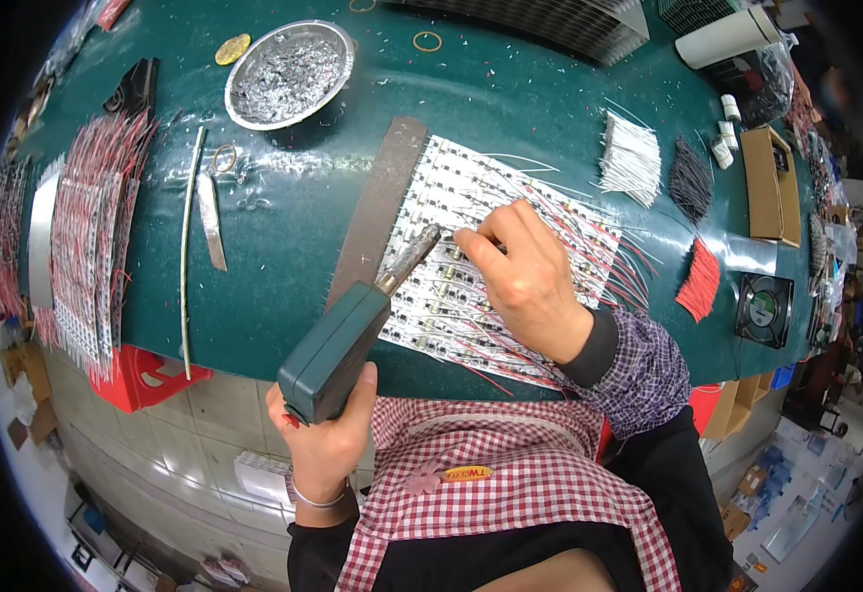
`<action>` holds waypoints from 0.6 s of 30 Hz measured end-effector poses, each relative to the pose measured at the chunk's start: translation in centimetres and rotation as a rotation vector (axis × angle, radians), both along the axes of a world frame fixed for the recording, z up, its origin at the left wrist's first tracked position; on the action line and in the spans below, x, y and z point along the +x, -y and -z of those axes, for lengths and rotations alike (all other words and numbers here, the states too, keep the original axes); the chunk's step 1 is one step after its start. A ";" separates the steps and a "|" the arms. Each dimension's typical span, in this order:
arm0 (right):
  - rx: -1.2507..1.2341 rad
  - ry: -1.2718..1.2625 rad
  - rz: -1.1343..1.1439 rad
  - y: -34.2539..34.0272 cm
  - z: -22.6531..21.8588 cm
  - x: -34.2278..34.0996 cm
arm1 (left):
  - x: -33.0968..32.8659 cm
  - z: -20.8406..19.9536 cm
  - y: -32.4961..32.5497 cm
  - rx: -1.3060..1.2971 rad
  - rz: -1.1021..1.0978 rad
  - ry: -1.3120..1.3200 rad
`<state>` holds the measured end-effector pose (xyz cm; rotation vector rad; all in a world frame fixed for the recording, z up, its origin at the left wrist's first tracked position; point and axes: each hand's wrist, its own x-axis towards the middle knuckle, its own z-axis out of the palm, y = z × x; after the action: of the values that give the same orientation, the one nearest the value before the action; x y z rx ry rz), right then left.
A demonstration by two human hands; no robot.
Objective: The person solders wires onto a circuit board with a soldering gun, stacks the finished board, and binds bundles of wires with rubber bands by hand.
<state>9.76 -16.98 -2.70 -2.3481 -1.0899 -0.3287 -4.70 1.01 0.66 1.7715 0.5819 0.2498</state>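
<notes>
Head view: two hands soldering wires on a white strip panel laid on a dark green worktop [283,247].

Left hand [325,434], fingers closed around the teal block-shaped handle of a soldering iron [337,350], holds the tool at the near worktop edge, its metal tip reaching up and right onto the white panel of small-component strips with red and white wires [510,247]. Right hand [525,276] rests on that panel, thumb and forefinger pinched on a thin wire just beside the iron's tip. A long brown metal bar [377,202] lies along the panel's left edge. Farther back stands a round silver dish of grey metal scrap [288,74]. Bundles of cut white wires [632,158], black wires [691,178] and red wires [700,281] lie to the right; stacked wired panels [91,247] lie far left.
</notes>
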 end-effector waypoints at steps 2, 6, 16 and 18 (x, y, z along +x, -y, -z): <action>-0.007 -0.003 0.010 0.0 0.0 0.0 | 0.1 -0.1 0.0 -0.004 0.011 -0.013; 0.002 -0.002 0.008 0.0 0.2 0.0 | -0.2 -0.1 0.0 -0.009 0.009 -0.038; 0.016 0.064 0.003 0.1 0.1 0.0 | -1.1 -0.1 0.2 -0.062 -0.136 -0.011; 0.021 0.093 0.001 0.2 0.1 -0.2 | -1.4 0.0 0.2 -0.061 -0.137 -0.025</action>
<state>9.52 -17.14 -2.77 -2.3355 -1.1230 -0.4517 -6.07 0.81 0.66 1.6801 0.7233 0.3016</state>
